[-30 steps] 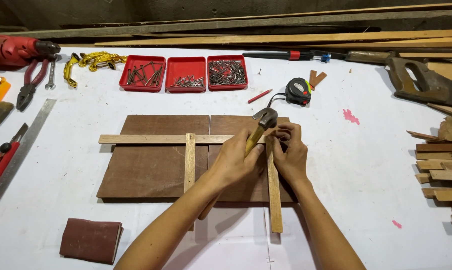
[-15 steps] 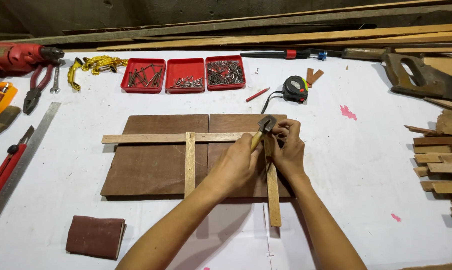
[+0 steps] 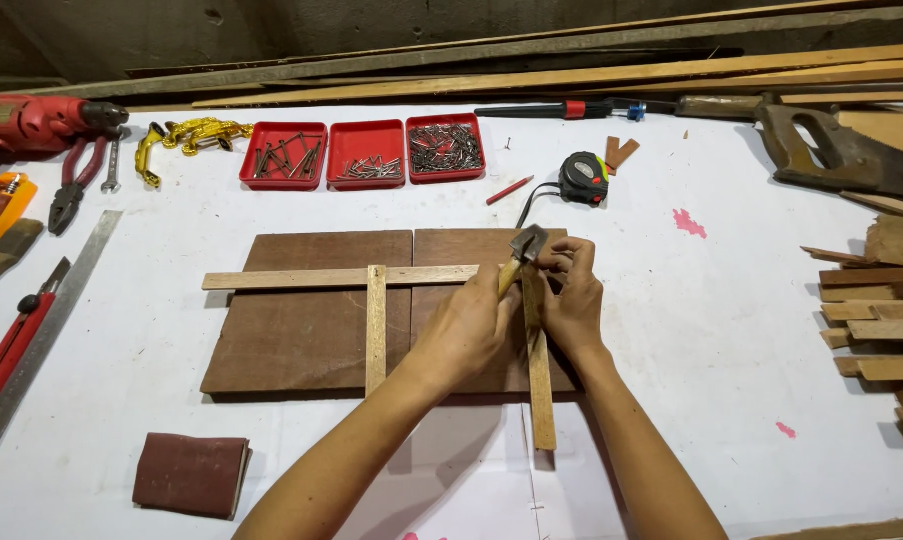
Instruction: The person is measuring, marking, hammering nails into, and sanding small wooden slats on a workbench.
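My left hand (image 3: 468, 325) is shut tight on the small hammer (image 3: 524, 247), my right hand (image 3: 573, 300) pinches the upright wood strip (image 3: 539, 385) just under its head, the cross strip (image 3: 311, 277) and other upright already lie on the brown boards (image 3: 301, 335), this joint not nailed yet.

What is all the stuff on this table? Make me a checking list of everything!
Surface: white table, pink paint spots.
Job's things: left hand holds a small hammer; right hand steadies a wooden strip on two brown boards.
Clutter: three red trays of nails, pliers, steel ruler, sanding block, handsaw, wood offcuts.
Grippers: both hands bare, closed at the strip's top.
Cables: tape measure with a black cord.
Surroundings: red drill, long planks at the back.
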